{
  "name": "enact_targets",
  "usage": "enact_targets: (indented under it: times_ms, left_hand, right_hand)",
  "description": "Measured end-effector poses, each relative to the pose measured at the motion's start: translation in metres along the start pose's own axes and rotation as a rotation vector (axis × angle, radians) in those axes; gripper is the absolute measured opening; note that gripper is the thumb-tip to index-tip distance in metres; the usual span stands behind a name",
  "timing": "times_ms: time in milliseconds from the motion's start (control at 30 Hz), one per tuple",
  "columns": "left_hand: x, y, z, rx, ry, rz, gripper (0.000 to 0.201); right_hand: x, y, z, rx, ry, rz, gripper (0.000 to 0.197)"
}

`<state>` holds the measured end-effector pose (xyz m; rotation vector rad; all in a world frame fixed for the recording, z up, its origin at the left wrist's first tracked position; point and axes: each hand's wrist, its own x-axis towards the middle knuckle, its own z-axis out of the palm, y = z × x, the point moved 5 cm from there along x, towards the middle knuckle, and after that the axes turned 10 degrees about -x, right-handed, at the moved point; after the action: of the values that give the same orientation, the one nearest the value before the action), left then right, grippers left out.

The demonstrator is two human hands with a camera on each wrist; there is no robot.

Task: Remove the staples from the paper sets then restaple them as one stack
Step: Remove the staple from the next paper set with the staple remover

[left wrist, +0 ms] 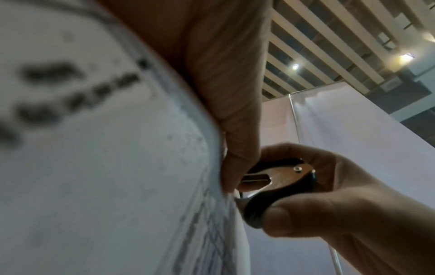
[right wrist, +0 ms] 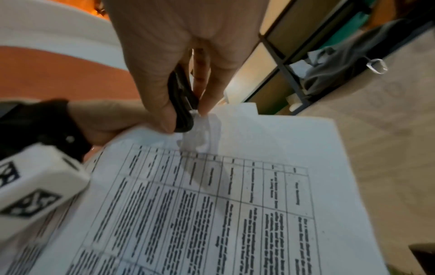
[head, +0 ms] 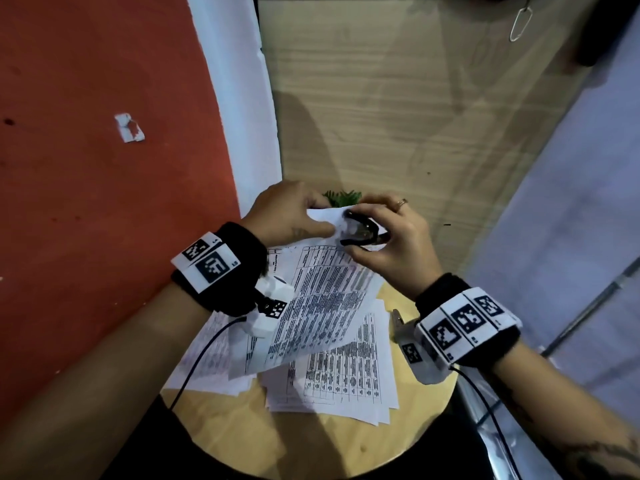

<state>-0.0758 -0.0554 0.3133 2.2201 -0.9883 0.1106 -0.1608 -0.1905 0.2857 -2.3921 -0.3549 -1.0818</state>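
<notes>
Black staple remover [head: 362, 232] biting the top corner of a paper set [head: 322, 299]

right hand [head: 391, 244] pinches the remover with thumb and fingers; left hand [head: 287, 216] pinches that corner just beside it, held up over the round table [head: 408, 431]; staple itself hidden; pull probably goes away from the left hand

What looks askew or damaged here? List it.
The loose paper sets on the round table lie fanned at mismatched angles, not squared. The held paper set has a ragged top edge beside the staple remover. A torn scrap clings to the red wall.
</notes>
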Motion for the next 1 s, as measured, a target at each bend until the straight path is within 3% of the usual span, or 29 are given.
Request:
enact_targets:
  times_ms: [67,400,667,1000]
  left_hand:
    - [0.000,0.000,0.000,-0.014,0.007,0.007,0.041]
    - [-0.002,-0.001,-0.002,-0.200,-0.015,0.000,0.036]
    - [-0.005,0.003,-0.007,-0.166,0.027,0.015,0.051]
    - [-0.007,0.005,-0.010,-0.184,0.020,0.014,0.029]
  right_hand:
    - [-0.002,-0.008,0.004,-0.075,0.031,-0.093,0.036]
    - [-0.003,-0.024,0.001,-0.216,0.056,-0.276,0.033]
    - [-0.002,-0.029,-0.001,-0.273,0.111,-0.321,0.028]
    - [0.001,-0.029,-0.003,-0.260,0.131,-0.332,0.026]
